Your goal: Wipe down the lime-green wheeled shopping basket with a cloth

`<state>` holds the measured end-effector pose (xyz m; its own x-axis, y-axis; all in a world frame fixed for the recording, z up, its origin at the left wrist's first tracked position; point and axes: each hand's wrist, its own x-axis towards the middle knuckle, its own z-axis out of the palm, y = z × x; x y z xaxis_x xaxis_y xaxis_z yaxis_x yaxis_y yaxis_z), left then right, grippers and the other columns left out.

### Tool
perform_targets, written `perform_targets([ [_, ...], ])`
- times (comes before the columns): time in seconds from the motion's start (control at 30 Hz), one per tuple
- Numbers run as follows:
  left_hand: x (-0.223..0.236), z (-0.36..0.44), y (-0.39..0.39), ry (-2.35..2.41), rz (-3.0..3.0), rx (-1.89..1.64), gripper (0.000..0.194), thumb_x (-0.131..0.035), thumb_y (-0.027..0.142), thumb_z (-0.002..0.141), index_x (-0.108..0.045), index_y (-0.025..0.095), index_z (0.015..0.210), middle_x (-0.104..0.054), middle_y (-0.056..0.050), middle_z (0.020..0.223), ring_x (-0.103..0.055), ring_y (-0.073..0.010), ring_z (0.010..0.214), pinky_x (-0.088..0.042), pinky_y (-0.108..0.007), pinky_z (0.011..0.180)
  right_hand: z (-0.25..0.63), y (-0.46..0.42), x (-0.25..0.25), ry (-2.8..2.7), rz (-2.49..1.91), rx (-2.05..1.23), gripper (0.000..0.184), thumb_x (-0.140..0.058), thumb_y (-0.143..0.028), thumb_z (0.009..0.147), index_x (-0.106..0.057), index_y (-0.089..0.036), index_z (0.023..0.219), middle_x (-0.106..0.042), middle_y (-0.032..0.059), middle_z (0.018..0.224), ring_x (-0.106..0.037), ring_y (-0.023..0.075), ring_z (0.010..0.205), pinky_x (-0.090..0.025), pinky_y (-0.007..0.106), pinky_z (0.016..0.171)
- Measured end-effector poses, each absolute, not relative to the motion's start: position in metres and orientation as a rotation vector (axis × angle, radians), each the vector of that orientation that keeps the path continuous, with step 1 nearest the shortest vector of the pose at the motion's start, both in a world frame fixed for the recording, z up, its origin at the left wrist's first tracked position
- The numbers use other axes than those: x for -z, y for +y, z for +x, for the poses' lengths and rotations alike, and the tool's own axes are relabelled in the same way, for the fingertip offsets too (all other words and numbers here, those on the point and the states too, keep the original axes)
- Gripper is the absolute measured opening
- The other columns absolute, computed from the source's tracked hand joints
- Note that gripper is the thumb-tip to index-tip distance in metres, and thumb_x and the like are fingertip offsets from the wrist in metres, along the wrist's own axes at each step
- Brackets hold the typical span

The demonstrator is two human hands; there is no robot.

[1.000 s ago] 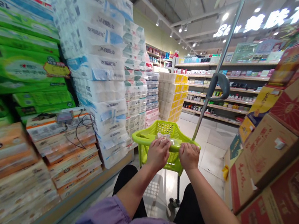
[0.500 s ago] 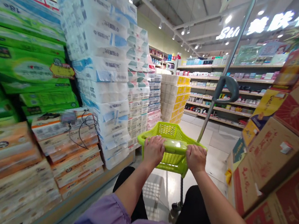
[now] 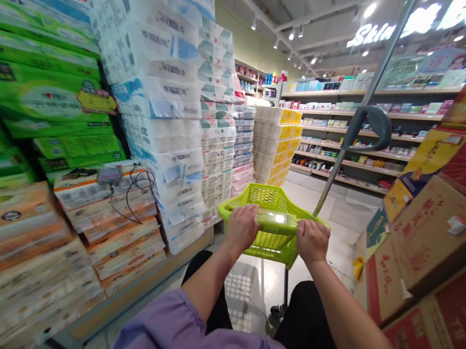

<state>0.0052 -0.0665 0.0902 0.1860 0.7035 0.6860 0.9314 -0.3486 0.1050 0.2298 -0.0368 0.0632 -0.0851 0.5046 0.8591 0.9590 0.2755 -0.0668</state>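
Note:
A lime-green shopping cart (image 3: pixel 270 249) with perforated basket walls stands in front of me. Around the left part of its handlebar, my left hand (image 3: pixel 243 227) is closed. My right hand (image 3: pixel 312 240) grips the same bar near its right end. Between the two hands, a clear cover on the bar (image 3: pixel 277 219) catches the light. On the cart's right side a metal pole (image 3: pixel 358 116) rises, with a dark grey loop handle (image 3: pixel 370 129) attached to it.
Tall stacks of wrapped tissue packs (image 3: pixel 159 84) line the left, beside green packs (image 3: pixel 42 92). A cabled device (image 3: pixel 110 175) lies on orange-trimmed packs. Cardboard boxes (image 3: pixel 443 236) are piled at right. Stocked shelves (image 3: pixel 359 128) stand ahead, past the tiled floor (image 3: pixel 335 211).
The view has tilted slightly, and the pole and shelves ahead appear shifted right. Both hands keep their grip on the cart's handlebar.

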Motion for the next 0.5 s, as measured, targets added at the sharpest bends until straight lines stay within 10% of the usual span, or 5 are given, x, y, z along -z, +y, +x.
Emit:
perform_targets([
  [0.5, -0.091, -0.011, -0.063, -1.532, -2.107, 1.006, 0.041, -0.043, 0.015, 0.084, -0.058, 0.019, 0.122, -0.063, -0.007, 0.127, -0.055, -0.0233, 0.117, -0.034, -0.045, 0.108, 0.229, -0.032, -0.064, -1.705, -1.362, 0.699, 0.03, -0.038, -0.023, 0.094, -0.061, -0.019, 0.075, -0.063, 0.0034, 0.074, -0.049, 0.0203, 0.078, -0.029, 0.034, 0.08],
])
